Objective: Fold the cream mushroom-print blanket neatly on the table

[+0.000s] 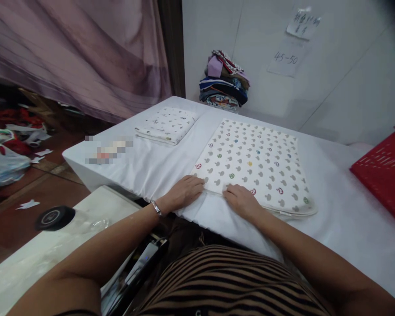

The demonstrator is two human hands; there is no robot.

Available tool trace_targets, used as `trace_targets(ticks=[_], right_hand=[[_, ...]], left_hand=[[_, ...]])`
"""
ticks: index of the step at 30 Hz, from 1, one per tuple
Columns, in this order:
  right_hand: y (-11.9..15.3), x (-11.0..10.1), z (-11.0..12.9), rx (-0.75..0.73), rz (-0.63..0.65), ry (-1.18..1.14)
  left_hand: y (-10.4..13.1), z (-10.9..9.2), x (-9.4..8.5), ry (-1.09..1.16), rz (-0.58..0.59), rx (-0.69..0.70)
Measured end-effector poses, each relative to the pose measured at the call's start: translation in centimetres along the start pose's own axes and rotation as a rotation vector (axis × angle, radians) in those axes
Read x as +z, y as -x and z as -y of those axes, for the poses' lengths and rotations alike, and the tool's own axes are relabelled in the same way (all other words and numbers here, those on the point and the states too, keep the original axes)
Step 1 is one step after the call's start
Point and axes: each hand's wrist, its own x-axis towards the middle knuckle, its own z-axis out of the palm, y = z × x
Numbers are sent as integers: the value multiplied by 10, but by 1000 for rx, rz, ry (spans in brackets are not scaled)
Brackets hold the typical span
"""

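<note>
A folded white cloth with a grey and coloured mushroom print [253, 162] lies flat on the white-covered table in front of me. At its near left corner, the closed fingers of my left hand [186, 191] hold the edge. A silver bracelet is on that wrist. My right hand [242, 199] is a little to the right, its curled fingers pinching the cloth's near edge. Farther back on the left lies a smaller folded cloth with small dark motifs [171, 125], which neither hand touches.
The white table [342, 175] carries a red basket [385, 162] at right and a blurred item at left. Folded fabrics [224, 83] are stacked by the back wall. A black round object [55, 218] sits on a pale surface lower left. A pink curtain [118, 48] hangs behind.
</note>
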Motion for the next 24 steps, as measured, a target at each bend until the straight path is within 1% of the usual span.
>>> trace_targets(ticks=[2, 5, 8, 10, 12, 13, 15, 16, 18, 20, 21, 23, 24], right_hand=[[1, 0, 0, -4, -6, -5], [2, -3, 3, -13, 4, -8], [3, -11, 7, 0, 16, -60], [7, -20, 9, 21, 13, -164], [14, -28, 3, 48, -2, -299], [19, -32, -4, 70, -19, -351], [31, -38, -30, 147, -69, -379], [38, -39, -49, 204, -100, -355], [55, -42, -96, 363, -149, -275], [74, -44, -152, 582, -182, -204], [83, -46, -179, 706, -186, -186], [97, -49, -229, 966, -167, -162], [101, -50, -249, 1086, -158, -172]], left_hand=[[-1, 0, -2, 0, 16, -25], [-5, -1, -6, -18, 73, -63], [-5, -1, -11, 24, 102, -54], [-4, 2, -14, 137, 74, -85], [-7, 13, -16, 280, -3, -188], [-11, 21, -16, 337, -46, -261], [-28, 42, -16, 372, -104, -432], [-41, 55, -15, 356, -105, -519], [-72, 81, -11, 301, -61, -684], [-109, 106, -4, 258, 6, -811], [-128, 117, 0, 247, 37, -851], [-164, 137, 11, 230, 73, -897], [-181, 145, 16, 224, 83, -907]])
